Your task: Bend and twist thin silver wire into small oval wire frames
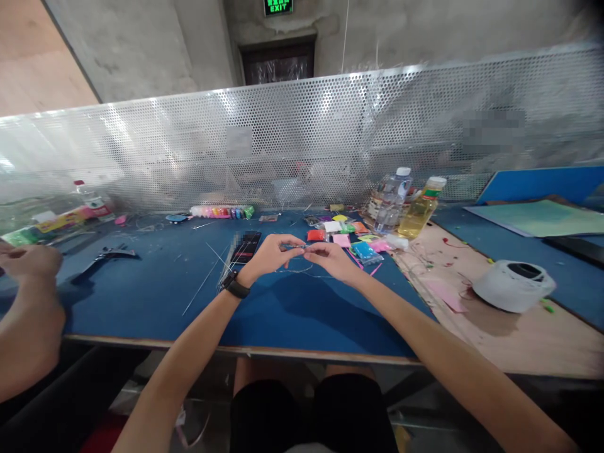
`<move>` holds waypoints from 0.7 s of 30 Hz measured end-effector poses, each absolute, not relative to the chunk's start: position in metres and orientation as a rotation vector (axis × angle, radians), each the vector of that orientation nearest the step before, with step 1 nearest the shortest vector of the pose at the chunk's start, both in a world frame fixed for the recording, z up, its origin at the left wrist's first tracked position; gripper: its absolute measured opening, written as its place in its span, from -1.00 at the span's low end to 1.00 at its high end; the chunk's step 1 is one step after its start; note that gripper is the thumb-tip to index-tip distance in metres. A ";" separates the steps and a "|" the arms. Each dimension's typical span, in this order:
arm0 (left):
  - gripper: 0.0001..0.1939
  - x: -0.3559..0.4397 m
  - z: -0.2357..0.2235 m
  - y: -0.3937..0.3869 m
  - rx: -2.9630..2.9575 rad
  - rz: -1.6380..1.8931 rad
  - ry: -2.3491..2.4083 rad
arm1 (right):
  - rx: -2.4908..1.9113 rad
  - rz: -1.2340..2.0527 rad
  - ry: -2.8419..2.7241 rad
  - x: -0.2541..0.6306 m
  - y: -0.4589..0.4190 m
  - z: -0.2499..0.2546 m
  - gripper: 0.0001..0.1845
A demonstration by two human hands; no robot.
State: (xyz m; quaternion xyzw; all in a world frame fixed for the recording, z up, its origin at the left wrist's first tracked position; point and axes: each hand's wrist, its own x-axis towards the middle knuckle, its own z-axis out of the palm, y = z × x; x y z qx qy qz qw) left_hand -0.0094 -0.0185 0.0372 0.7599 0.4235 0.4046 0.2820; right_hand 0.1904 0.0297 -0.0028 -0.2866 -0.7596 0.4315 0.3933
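Note:
Above the blue tabletop, my left hand (pixel 274 255) and my right hand (pixel 330 258) meet at the fingertips. Both are pinched on a thin silvery wire (pixel 298 270), part of which loops below the fingers toward the table. The exact spot where the fingers grip is too small to make out. A black watch is on my left wrist. Close to my left hand lie a dark phone (pixel 246 247) and several straight thin wires (pixel 201 286). Just beyond my right hand are small colourful packets, among them a red one (pixel 316 235) and a blue one (pixel 367 252).
A co-worker's hand (pixel 33 258) is at the far left, near dark pliers (pixel 106 257). Two bottles, one with yellow liquid (pixel 419 211), stand back right. A white roll (pixel 512 286) sits on the wooden board (pixel 491 346). A perforated metal screen (pixel 302 138) closes off the back.

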 end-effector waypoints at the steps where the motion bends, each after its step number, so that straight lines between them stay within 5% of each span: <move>1: -0.67 -0.009 0.037 -0.019 2.037 1.081 1.135 | -0.728 1.081 -1.939 0.191 0.030 -0.003 -0.73; 21: -0.71 -0.007 0.037 -0.021 2.050 1.001 1.187 | -0.708 0.810 -2.146 0.199 0.023 0.006 -0.79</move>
